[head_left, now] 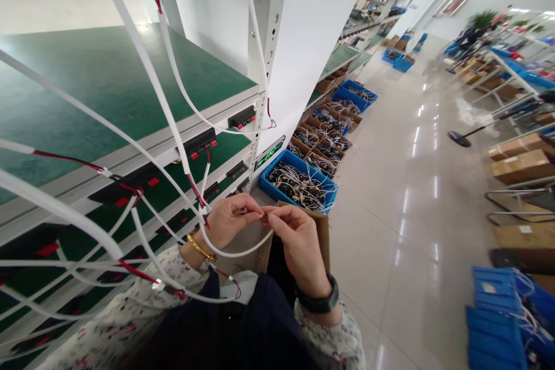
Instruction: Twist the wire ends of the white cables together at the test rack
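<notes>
My left hand point(232, 221) and my right hand point(297, 243) meet near the middle of the view, fingertips pinched close together. Between them are thin wire ends, mostly hidden by the fingers. A white cable point(243, 254) loops below my left hand and runs up to my right fingers. Beside my left hand, red and black wires with a small white connector point(203, 210) hang from another white cable point(160, 92). Black terminal blocks with red levers point(200, 143) line the rack edge at the left.
A metal rack with a green shelf point(130, 63) fills the left. A blue crate point(332, 199) of wired parts stands on the floor beyond my hands, an open cardboard box point(323, 237) nearer. Blue bins point(494, 324) and cardboard boxes point(524, 167) are at the right.
</notes>
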Motion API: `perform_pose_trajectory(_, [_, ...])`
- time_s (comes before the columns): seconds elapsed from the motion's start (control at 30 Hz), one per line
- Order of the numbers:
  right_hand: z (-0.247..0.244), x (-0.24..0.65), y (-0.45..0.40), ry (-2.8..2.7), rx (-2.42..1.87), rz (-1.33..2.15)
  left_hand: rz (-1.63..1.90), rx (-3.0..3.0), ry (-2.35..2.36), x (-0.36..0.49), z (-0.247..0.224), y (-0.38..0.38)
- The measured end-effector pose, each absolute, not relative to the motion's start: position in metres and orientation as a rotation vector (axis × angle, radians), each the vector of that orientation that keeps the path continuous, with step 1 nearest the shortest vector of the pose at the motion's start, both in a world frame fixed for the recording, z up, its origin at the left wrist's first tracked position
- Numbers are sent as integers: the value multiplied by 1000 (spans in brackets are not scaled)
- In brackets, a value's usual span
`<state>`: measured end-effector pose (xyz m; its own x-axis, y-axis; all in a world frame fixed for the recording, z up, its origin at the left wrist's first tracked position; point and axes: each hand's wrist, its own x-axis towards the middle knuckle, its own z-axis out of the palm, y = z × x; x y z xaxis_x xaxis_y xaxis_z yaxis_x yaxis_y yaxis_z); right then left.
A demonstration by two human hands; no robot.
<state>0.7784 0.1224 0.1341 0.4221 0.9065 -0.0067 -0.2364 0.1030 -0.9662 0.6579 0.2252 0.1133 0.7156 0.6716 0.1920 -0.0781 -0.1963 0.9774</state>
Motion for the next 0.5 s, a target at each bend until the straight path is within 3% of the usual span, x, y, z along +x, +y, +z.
perform_pose_trajectory(0.17, [142, 783, 121, -649, -1103, 1163, 763, 1737, 473, 654, 117, 224])
perform_pose_trajectory(0.5, [141, 782, 119, -681, -1090, 1221, 776, 1786, 451, 652, 116, 222])
